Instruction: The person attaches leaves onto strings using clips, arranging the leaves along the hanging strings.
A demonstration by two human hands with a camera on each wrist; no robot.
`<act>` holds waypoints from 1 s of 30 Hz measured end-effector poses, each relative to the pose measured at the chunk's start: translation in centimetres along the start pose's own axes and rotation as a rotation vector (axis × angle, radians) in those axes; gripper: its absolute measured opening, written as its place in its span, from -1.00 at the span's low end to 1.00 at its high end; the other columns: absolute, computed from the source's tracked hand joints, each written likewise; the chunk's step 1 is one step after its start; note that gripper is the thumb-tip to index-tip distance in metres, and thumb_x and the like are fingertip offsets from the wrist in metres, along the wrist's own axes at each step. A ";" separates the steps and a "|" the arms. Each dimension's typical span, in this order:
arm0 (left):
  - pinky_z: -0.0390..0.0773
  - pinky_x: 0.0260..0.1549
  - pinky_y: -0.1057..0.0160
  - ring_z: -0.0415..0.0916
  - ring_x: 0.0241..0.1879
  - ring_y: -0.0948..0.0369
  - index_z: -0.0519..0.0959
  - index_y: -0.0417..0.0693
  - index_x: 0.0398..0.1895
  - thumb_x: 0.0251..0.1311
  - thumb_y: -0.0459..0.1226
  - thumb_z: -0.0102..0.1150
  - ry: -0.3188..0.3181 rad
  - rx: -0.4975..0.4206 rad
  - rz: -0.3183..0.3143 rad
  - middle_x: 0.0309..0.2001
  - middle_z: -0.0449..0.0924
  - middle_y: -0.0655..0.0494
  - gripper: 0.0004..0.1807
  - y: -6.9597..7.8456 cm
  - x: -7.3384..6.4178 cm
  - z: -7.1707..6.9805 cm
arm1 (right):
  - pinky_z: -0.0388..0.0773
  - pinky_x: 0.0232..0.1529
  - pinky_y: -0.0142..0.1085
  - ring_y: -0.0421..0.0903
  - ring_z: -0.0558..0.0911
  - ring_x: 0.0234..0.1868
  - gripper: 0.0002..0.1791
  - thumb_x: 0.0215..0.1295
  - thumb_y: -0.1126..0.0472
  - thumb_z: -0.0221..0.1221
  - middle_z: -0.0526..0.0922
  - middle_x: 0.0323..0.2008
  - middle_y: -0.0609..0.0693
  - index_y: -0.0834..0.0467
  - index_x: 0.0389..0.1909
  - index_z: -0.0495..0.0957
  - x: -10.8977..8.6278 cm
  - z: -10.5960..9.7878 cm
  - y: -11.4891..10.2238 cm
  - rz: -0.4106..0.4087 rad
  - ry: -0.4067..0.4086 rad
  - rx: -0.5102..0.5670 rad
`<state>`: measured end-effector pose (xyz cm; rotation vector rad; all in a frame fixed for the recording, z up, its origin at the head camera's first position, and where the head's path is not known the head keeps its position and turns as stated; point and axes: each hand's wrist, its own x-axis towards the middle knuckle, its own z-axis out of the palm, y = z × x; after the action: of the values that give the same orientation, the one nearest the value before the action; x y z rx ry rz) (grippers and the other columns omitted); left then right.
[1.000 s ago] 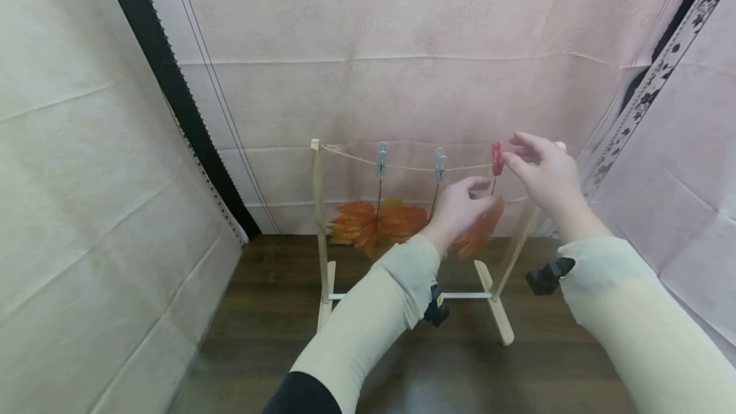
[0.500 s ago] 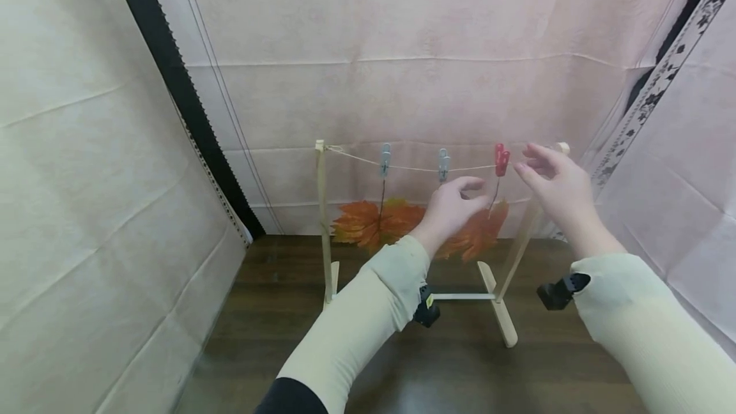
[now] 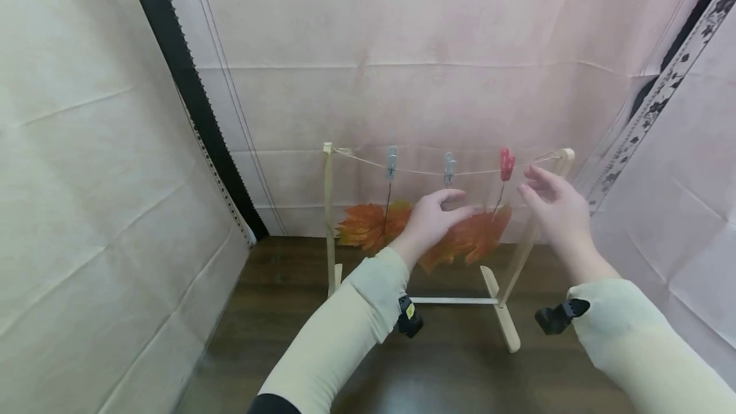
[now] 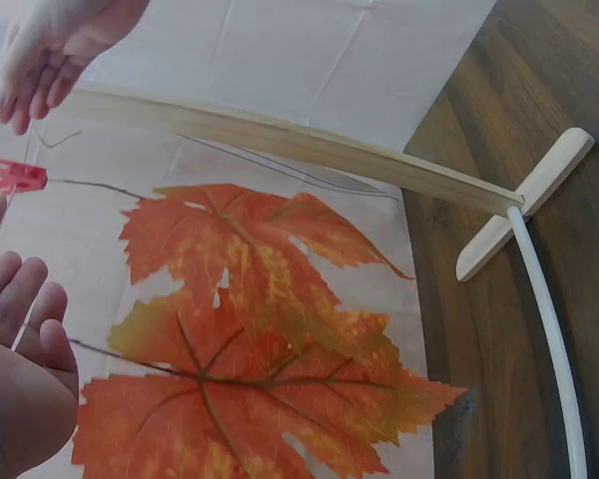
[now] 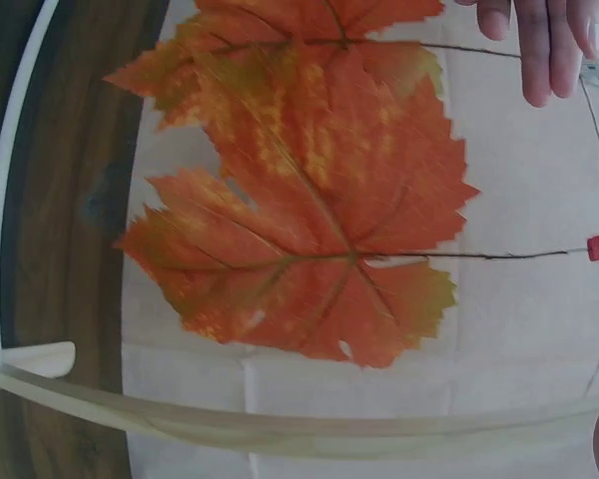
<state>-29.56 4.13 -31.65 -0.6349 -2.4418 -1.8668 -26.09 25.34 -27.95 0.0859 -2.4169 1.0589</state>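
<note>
Orange maple leaves hang by their stems from clothespins on a string. In the head view a red clothespin (image 3: 506, 165) grips the stem of the right leaf (image 3: 474, 238). Two grey-blue clothespins (image 3: 391, 163) sit farther left on the string, and the left leaf (image 3: 368, 225) hangs below. My left hand (image 3: 434, 216), fingers loosely bent and holding nothing, is in front of the leaves and hides part of them. Just right of the red clothespin, apart from it, my right hand (image 3: 554, 203) is empty with relaxed fingers. The leaves overlap in the left wrist view.
The string runs between two wooden posts (image 3: 329, 222), joined low down by a white rod (image 3: 454, 301). Wooden feet (image 3: 501, 312) stand on the dark wood-grain table (image 3: 448, 369). Pale cloth (image 3: 431, 101) hangs behind and on both sides.
My right hand has let go of the red clothespin and drawn away to the right and down. The left hand has moved left and down, away from the right leaf's stem.
</note>
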 end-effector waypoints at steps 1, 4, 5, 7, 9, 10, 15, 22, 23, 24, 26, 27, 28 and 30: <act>0.43 0.01 0.20 0.40 0.08 0.28 0.54 0.19 0.10 0.13 0.02 0.24 0.001 -0.001 0.000 0.08 0.50 0.35 -0.55 -0.2 -0.1 -0.2 | 0.38 0.08 -0.02 0.10 0.48 0.12 -0.35 0.32 -0.16 0.03 0.49 0.16 0.11 0.09 0.33 0.28 -0.2 0.2 0.1 0.002 0.006 -0.001; 0.42 0.01 0.22 0.39 0.09 0.27 0.54 0.18 0.10 0.16 -0.02 0.24 0.001 -0.003 0.007 0.08 0.50 0.35 -0.58 -0.4 -0.6 -0.9 | 0.41 0.05 -0.26 0.08 0.50 0.10 -0.37 0.33 -0.14 0.03 0.49 0.16 0.10 0.10 0.32 0.29 -0.9 0.8 0.3 0.005 0.018 0.005; 0.43 0.00 0.23 0.40 0.08 0.27 0.54 0.19 0.11 0.16 -0.03 0.23 -0.001 -0.005 0.003 0.08 0.50 0.37 -0.58 -0.5 -0.8 -1.2 | 0.40 0.02 -0.34 0.06 0.50 0.10 -0.38 0.34 -0.13 0.04 0.49 0.16 0.10 0.09 0.32 0.29 -1.2 1.0 0.4 0.006 0.017 0.009; 0.45 -0.03 0.23 0.41 0.07 0.27 0.53 0.18 0.11 0.17 -0.05 0.23 -0.005 -0.013 0.000 0.09 0.49 0.34 -0.58 -0.6 -1.1 -1.7 | 0.37 -0.05 -0.49 0.01 0.51 0.08 -0.40 0.34 -0.10 0.05 0.50 0.15 0.10 0.09 0.32 0.30 -1.7 1.4 0.4 0.003 0.018 0.019; 0.46 -0.05 0.24 0.43 0.05 0.28 0.52 0.18 0.13 0.18 -0.06 0.22 -0.008 -0.011 -0.005 0.09 0.49 0.33 -0.58 -0.8 -1.4 -2.2 | 0.36 -0.10 -0.57 -0.11 0.53 0.05 -0.43 0.34 -0.06 0.07 0.51 0.14 0.12 0.11 0.30 0.33 -2.2 1.9 0.5 -0.004 0.020 0.040; 0.46 -0.05 0.24 0.43 0.04 0.29 0.52 0.18 0.13 0.18 -0.06 0.23 -0.007 -0.013 -0.011 0.09 0.50 0.32 -0.57 -0.9 -1.5 -2.4 | 0.36 -0.11 -0.57 -0.16 0.53 0.04 -0.44 0.34 -0.04 0.08 0.51 0.13 0.12 0.11 0.29 0.34 -2.4 2.2 0.6 -0.010 0.019 0.042; 0.47 -0.09 0.22 0.44 -0.02 0.31 0.52 0.22 0.13 0.15 -0.03 0.24 0.027 -0.006 -0.053 0.06 0.50 0.40 -0.56 -1.8 -2.2 -3.8 | 0.36 -0.13 -0.60 -0.49 0.46 -0.11 -0.46 0.33 -0.01 0.11 0.54 0.08 0.17 0.14 0.26 0.37 -3.2 3.4 1.0 -0.023 0.021 0.080; 0.48 -0.13 0.18 0.43 -0.06 0.30 0.53 0.31 0.09 0.16 -0.04 0.24 0.041 -0.023 -0.081 0.03 0.48 0.46 -0.61 -2.4 -3.5 -5.1 | 0.33 -0.16 -0.66 -0.60 0.41 -0.18 -0.46 0.32 0.04 0.13 0.55 0.04 0.22 0.22 0.24 0.37 -4.3 4.1 1.8 -0.025 0.012 0.128; 0.48 -0.13 0.17 0.43 -0.06 0.29 0.53 0.30 0.10 0.17 -0.04 0.23 0.038 -0.020 -0.074 0.05 0.48 0.42 -0.60 -2.5 -3.6 -5.4 | 0.33 -0.16 -0.67 -0.61 0.41 -0.18 -0.46 0.32 0.03 0.13 0.55 0.04 0.23 0.22 0.24 0.37 -4.4 4.2 1.8 -0.027 0.011 0.122; 0.47 -0.12 0.17 0.42 -0.05 0.29 0.52 0.30 0.11 0.17 -0.04 0.23 0.035 -0.017 -0.066 0.08 0.48 0.38 -0.59 -2.6 -3.8 -5.6 | 0.33 -0.15 -0.67 -0.61 0.41 -0.18 -0.46 0.33 0.03 0.12 0.55 0.04 0.23 0.22 0.24 0.37 -4.5 4.2 1.9 -0.029 0.009 0.122; 0.47 -0.12 0.15 0.42 -0.04 0.27 0.50 0.30 0.13 0.17 -0.02 0.22 0.026 0.006 -0.053 0.10 0.47 0.33 -0.58 -2.7 -4.0 -6.2 | 0.32 -0.15 -0.67 -0.61 0.41 -0.17 -0.46 0.33 0.03 0.12 0.55 0.03 0.23 0.22 0.24 0.37 -4.5 4.2 1.9 -0.038 0.010 0.121; 0.47 -0.12 0.14 0.42 -0.04 0.25 0.49 0.30 0.14 0.17 -0.02 0.22 0.024 0.026 -0.049 0.12 0.47 0.30 -0.57 -2.7 -4.1 -6.5 | 0.33 -0.14 -0.66 -0.60 0.40 -0.16 -0.46 0.33 0.03 0.12 0.55 0.03 0.22 0.22 0.24 0.37 -4.5 4.2 1.9 -0.044 0.011 0.118; 0.47 -0.12 0.13 0.41 -0.04 0.24 0.49 0.30 0.15 0.17 -0.01 0.21 0.023 0.046 -0.045 0.13 0.46 0.28 -0.56 -2.8 -4.2 -6.8 | 0.33 -0.13 -0.66 -0.60 0.40 -0.16 -0.46 0.33 0.04 0.13 0.55 0.04 0.23 0.22 0.24 0.37 -4.5 4.1 1.9 -0.046 0.009 0.117; 0.46 -0.10 0.11 0.40 -0.02 0.22 0.48 0.28 0.17 0.18 -0.01 0.21 0.024 0.073 -0.045 0.12 0.46 0.27 -0.54 -3.0 -4.4 -7.3 | 0.32 -0.14 -0.67 -0.61 0.40 -0.16 -0.46 0.32 0.04 0.13 0.55 0.03 0.23 0.22 0.24 0.37 -4.5 3.9 2.0 -0.056 0.005 0.112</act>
<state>-28.22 -4.67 -33.35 -0.5561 -2.5157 -1.7802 -24.24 23.38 -33.64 0.1871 -2.3363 1.1670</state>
